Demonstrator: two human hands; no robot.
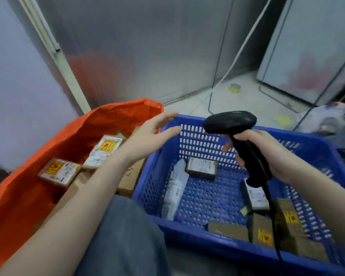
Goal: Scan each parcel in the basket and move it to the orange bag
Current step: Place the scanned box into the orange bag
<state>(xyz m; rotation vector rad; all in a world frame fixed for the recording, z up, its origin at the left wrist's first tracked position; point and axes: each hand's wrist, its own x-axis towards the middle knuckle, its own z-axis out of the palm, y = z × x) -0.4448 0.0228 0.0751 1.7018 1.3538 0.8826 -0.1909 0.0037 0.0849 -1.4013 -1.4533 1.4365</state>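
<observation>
Parcels lie in both containers in front of you. In the blue basket (pixel 189 236), a perforated plastic crate with slotted walls, a small brown box with a white label (pixel 201 168) sits near the far wall, a crumpled white poly mailer (pixel 174 191) leans along the left wall, a white-labelled packet (pixel 256 196) lies towards the right, and several brown cardboard boxes (pixel 267 232) crowd the near right corner, two of them showing yellow stickers with red marks. None of the printing on any label is sharp enough to read.

Just left of the basket, the orange bag (pixel 28 196), a soft crinkled plastic sack with its mouth open, already holds cardboard parcels: a flat box with a yellow-and-white label (pixel 59 172), another labelled parcel (pixel 104 151) behind it, and plain brown boxes beneath.

Your left hand (pixel 147 136) hovers over the seam between bag and basket with its fingers straight and spread, holding nothing and touching nothing. Your right hand (pixel 267 152) is above the basket, its fingers wrapped round the handle of a black handheld scanner (pixel 230 121), smooth matte plastic with a rounded head turned to the left; its black cable (pixel 275 232) trails down over the boxes.

Your knee in grey fabric (pixel 124 236) sits between the two containers, and the floor beyond is pale, with a yellow tape roll (pixel 234 88)
</observation>
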